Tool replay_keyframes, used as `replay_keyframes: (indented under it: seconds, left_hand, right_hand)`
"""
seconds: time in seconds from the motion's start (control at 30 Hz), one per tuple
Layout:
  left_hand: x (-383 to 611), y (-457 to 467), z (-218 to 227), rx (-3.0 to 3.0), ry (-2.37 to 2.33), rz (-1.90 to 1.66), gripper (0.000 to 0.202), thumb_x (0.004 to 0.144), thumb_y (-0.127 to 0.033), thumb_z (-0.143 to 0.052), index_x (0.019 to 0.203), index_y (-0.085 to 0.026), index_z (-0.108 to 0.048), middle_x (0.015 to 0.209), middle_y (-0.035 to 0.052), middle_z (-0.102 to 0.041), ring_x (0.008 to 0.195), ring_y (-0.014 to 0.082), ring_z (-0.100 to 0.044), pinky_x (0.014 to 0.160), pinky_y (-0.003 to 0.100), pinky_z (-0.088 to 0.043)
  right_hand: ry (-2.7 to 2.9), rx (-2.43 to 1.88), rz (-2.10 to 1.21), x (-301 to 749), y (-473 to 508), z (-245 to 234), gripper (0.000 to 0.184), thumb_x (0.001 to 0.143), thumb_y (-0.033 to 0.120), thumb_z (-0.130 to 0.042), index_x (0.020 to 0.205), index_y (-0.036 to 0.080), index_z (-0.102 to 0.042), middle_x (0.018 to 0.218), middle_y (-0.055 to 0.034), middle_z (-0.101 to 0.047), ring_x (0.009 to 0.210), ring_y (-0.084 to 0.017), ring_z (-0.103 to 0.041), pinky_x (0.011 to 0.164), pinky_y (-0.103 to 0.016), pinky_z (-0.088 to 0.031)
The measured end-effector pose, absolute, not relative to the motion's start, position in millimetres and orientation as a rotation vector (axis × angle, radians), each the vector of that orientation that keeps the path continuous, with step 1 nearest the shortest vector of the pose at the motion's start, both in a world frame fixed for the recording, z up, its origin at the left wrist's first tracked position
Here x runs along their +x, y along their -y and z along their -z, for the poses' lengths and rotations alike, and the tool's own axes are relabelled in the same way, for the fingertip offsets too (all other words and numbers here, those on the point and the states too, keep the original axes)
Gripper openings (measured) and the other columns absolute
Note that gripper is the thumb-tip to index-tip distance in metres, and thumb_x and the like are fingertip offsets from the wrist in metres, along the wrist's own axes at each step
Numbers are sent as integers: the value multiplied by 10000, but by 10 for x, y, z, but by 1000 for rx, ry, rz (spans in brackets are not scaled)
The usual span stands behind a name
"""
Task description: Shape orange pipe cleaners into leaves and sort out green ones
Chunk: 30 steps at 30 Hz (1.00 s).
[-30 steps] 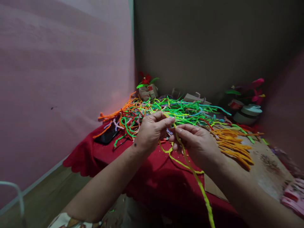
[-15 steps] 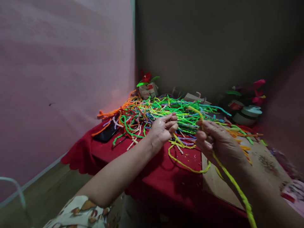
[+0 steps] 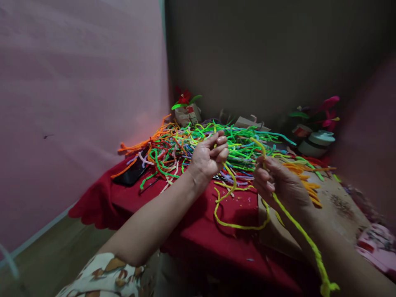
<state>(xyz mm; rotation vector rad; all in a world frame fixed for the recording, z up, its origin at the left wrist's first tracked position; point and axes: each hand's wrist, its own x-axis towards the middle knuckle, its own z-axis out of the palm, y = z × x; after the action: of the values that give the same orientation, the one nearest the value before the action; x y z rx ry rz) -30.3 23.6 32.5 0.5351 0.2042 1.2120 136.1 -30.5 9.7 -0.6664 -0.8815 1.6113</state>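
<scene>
Where a pink wall (image 3: 83,103) meets a dark wall (image 3: 262,53), the bench stands in the corner under a red cloth (image 3: 192,235) with a scalloped edge. Across its rear half lies a tangled pile (image 3: 241,150) of fuzzy strands, chiefly green, with orange, red, lilac and pale blue lengths. A cardboard sheet (image 3: 328,206) covers the right portion of the bench.

The right grip (image 3: 280,181) is closed around a thick yellow strand (image 3: 297,222). This strand is fuzzy and slightly lumpy; its short upper end bends above the fingers, and its longer part descends below the hand, along the forearm, to a knotted tip. The left grip (image 3: 210,156) has its fingers curled around a thinner yellow strand (image 3: 232,175), which hangs from the underside of the hand toward a loose loop on the cloth.

An orange bundle (image 3: 305,179) rests on the cardboard behind the right grip. At the rear right stands a lidded jar (image 3: 317,144) with a dark band. A black phone (image 3: 131,173) lies at the left, partly under the pile. Behind the pile, a small carton (image 3: 189,114) bears a red marking, too small to read.
</scene>
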Motion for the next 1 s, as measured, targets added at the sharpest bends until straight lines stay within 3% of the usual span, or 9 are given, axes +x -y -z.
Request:
replay_keyframes:
  seconds: [0.3, 0.57, 0.77, 0.9, 1.0]
  left_hand:
    - [-469, -405, -553, 1025, -492, -1317, 175, 832, -104, -442, 701, -116, -556, 519, -40, -465, 304, -4, -251, 309, 135, -159]
    - [-503, -381, -795, 817, -376, -1539, 177, 874, -216, -467, 786, -150, -605, 540, -59, -415, 324, -11, -216, 319, 153, -188]
    - [-290, -274, -479, 704, -295, -1368, 218, 882, -180, -422, 749, -137, -590, 544, -52, -412, 340, 2, -213, 325, 152, -199]
    - [-245, -203, -112, 736, -329, -1191, 192, 831, -168, -442, 717, -129, -592, 521, -51, -422, 316, 12, -224, 327, 157, -237]
    - [-380, -180, 83, 998, -601, -1101, 85, 688, -118, -551, 726, -110, -627, 596, -1, -545, 439, 58, -467, 483, 192, -409]
  right_hand:
    - [916, -598, -1569, 1434, 309, -73, 79, 749, 266, -589, 800, 215, -623, 514, 60, -428, 361, -40, -271, 347, -184, -190]
    - [1014, -681, -1353, 1487, 326, -169, 123, 785, 335, -505, 735, 283, -605, 507, 60, -278, 378, -78, -127, 357, -231, -113]
    - [1010, -655, -1335, 1527, 387, -230, 102, 779, 338, -535, 714, 289, -598, 490, 68, -216, 372, -74, -86, 345, -229, -97]
    - [934, -640, -1453, 1500, 416, -203, 51, 744, 306, -576, 724, 273, -609, 465, 71, -281, 349, -61, -121, 333, -220, -105]
    - [940, -647, -1547, 1433, 415, -128, 59, 712, 298, -609, 739, 246, -614, 458, 68, -367, 329, -44, -206, 330, -198, -139]
